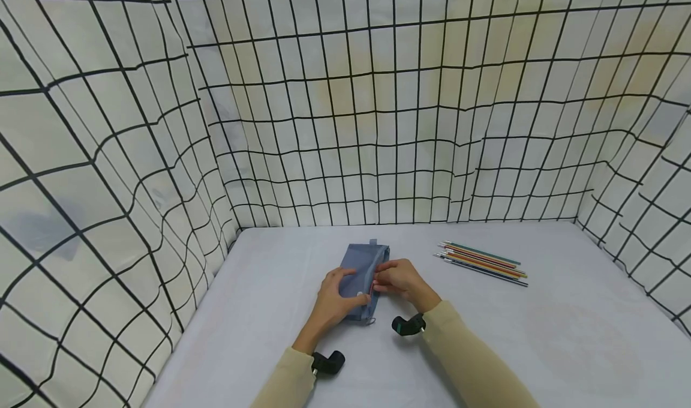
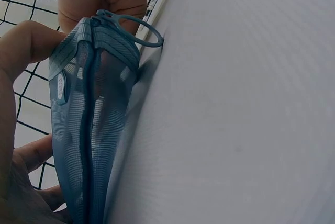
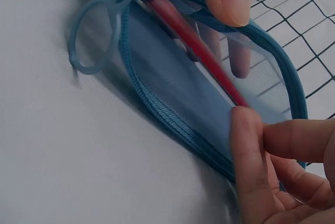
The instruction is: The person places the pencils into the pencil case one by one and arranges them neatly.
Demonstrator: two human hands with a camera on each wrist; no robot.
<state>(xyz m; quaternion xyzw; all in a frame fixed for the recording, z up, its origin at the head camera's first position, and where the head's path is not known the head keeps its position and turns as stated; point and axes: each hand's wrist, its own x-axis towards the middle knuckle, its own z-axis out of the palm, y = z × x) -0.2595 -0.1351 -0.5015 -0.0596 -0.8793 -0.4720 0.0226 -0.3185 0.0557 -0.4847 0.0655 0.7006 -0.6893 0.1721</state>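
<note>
Head view: blue pouch [image 1: 357,259] with its zip parted, red pencil [image 3: 209,66] in the opening

At the left, the left hand [image 1: 330,300] grips the pouch, thumb pressing over one zip edge; fingertips show through the mesh in the right wrist view. The pouch is near the middle of the white table [image 1: 270,294], its zip along the right side. A ring pull [image 3: 73,41] hangs at the near corner, and between the zip edges the mouth gapes wide. Inside it the red pencil slants from beneath that corner to the right hand [image 1: 400,282], which pinches the other end between its fingertips. A pale strip beside the pencil is too unclear to name. Farther right, outside the pouch, a loose bundle of coloured pencils [image 1: 483,264] lies on the table, roughly parallel: green, red, orange, yellow and dark barrels, their silvery ends toward the left.
</note>
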